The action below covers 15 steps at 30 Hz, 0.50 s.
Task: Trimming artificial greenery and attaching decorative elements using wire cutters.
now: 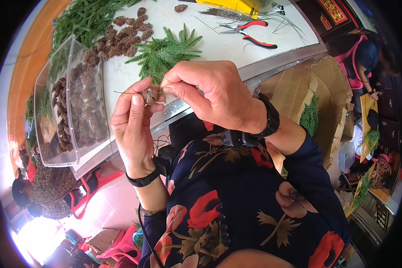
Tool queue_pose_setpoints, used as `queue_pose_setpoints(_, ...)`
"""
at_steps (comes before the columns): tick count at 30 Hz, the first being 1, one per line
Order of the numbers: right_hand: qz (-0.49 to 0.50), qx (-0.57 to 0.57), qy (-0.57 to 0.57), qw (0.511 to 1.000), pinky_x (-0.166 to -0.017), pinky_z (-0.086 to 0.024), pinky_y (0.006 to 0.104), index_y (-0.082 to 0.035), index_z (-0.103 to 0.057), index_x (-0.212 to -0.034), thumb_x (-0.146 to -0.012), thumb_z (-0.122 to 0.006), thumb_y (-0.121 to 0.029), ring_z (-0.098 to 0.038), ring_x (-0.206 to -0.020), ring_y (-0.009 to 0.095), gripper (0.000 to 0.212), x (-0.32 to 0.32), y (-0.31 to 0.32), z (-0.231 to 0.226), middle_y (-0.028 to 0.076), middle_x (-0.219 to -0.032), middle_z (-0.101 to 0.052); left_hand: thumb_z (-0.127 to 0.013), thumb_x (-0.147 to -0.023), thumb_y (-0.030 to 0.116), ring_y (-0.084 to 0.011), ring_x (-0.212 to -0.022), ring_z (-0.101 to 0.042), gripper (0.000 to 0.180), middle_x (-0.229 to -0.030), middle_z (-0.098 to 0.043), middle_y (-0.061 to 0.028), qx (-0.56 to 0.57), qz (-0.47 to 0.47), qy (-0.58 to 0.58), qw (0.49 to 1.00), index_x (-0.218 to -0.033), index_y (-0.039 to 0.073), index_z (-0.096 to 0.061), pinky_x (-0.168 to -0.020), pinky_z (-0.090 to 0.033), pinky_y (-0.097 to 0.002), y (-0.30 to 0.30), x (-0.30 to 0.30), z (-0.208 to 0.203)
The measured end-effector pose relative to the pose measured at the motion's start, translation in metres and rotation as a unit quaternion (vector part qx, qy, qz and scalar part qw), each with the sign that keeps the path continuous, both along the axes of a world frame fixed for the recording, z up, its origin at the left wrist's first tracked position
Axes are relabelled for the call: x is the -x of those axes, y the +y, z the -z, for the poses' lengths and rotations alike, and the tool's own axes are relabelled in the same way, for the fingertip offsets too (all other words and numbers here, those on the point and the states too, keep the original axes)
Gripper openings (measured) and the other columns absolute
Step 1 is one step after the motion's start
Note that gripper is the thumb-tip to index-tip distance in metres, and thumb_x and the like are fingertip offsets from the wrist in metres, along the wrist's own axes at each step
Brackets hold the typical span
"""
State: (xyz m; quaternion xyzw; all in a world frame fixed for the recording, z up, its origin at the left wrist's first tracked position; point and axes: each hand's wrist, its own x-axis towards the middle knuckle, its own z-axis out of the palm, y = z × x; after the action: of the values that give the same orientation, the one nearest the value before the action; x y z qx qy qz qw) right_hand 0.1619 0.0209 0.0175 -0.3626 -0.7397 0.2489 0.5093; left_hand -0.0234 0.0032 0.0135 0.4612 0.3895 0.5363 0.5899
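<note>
A small brown pine cone (150, 95) sits between the thumb and fingertips of my left hand (131, 123), above the table's near edge. Thin wire (122, 92) sticks out to the left past my left fingers. My right hand (216, 91) is pinched closed against the cone's right side, on what looks like the wire's other part, mostly covered by the fingertips. Just beyond the hands lies a green artificial pine sprig (165, 54). Pliers (243, 30) with red and black handles rest on the table farther right, jaws slightly apart.
Loose pine cones (123, 38) are heaped at the back left. A clear plastic box (76, 154) of cones stands left of my hands. Green sprigs (82, 20) pile behind it. Loose wires (283, 22) lie at the back right. An open cardboard box (277, 85) stands right of the table.
</note>
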Motion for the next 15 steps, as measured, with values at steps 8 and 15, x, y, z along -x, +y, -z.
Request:
queue_pose_setpoints(8,0.016,-0.011,0.000,1.000,-0.053,-0.045,0.0275,-0.003,-0.064,-0.087,-0.085,-0.064,-0.003,-0.060,-0.058,0.021,0.002,-0.004,0.000,0.003,0.008,-0.069,-0.062,-0.047,-0.101,0.015,-0.0176,-0.089,-0.065,0.028,-0.105,-0.065,-0.0136,-0.021,-0.027,0.045,0.998,-0.115,-0.005,-0.060,-0.073,-0.054,-0.0276,-0.002,-0.011,-0.002)
queue_pose_setpoints(15,-0.007,-0.008,-0.028,1.000,-0.053,-0.045,0.0274,-0.003,-0.064,-0.086,-0.085,-0.065,-0.003,-0.061,-0.059,0.021,0.002,-0.013,0.003,0.002,0.008,-0.069,-0.063,-0.047,-0.100,0.014,-0.0183,-0.088,-0.064,0.026,-0.105,-0.064,-0.0163,-0.027,0.071,0.004,0.997,-0.115,-0.004,-0.059,-0.072,-0.054,-0.0274,-0.007,-0.013,0.000)
